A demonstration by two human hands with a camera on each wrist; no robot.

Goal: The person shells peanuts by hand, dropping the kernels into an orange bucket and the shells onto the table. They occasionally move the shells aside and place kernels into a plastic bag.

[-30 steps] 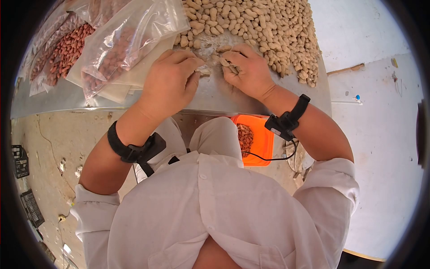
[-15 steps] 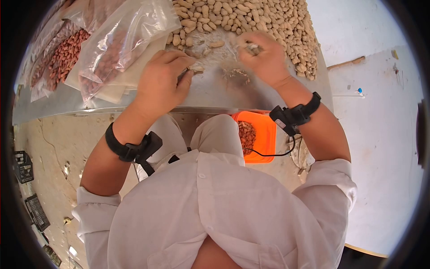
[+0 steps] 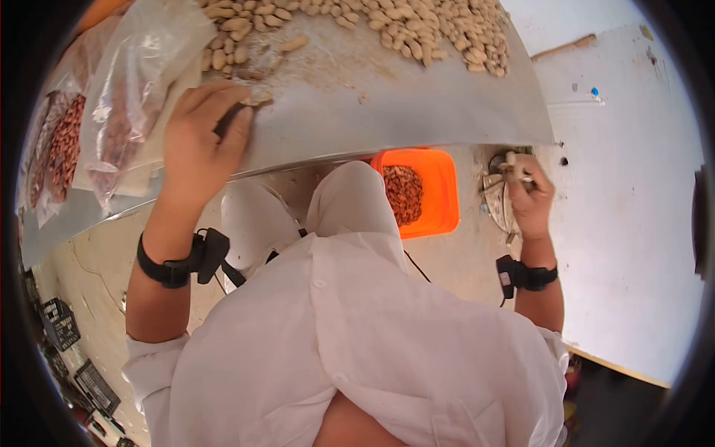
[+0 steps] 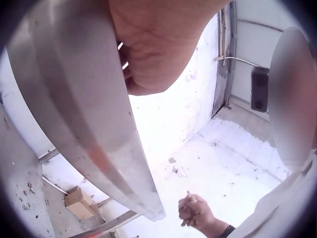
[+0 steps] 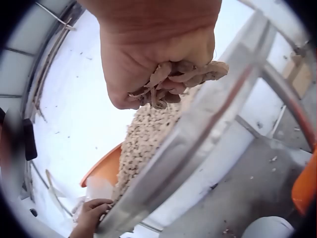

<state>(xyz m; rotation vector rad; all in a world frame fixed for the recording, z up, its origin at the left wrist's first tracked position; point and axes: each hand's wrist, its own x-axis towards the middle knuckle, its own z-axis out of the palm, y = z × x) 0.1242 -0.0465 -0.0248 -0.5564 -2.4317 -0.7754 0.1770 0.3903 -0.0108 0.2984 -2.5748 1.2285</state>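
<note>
My right hand (image 3: 532, 195) is out past the table's front edge, low over the floor at the right. Its fingers curl round a bunch of broken peanut shells (image 5: 161, 77), which stick out of the fist in the right wrist view. My left hand (image 3: 199, 138) stays at the table's near edge beside the plastic bags, fingers bent and thumb apart. A pale shell piece (image 3: 258, 98) lies right at its fingertips. Its palm is hidden, and I cannot tell whether it holds anything. Unshelled peanuts (image 3: 417, 30) lie heaped along the back of the metal table (image 3: 328, 112).
Clear plastic bags (image 3: 138, 67) with red peanut kernels (image 3: 67, 141) lie at the table's left. An orange bin (image 3: 439, 201) of reddish-brown bits stands below the front edge, by the knees. Black crates (image 3: 97, 387) sit on the floor at left.
My right hand has moved from the peanut heap to the right and back past the table edge, carrying shells. My left hand keeps its place by the bags while the head view has shifted.
</note>
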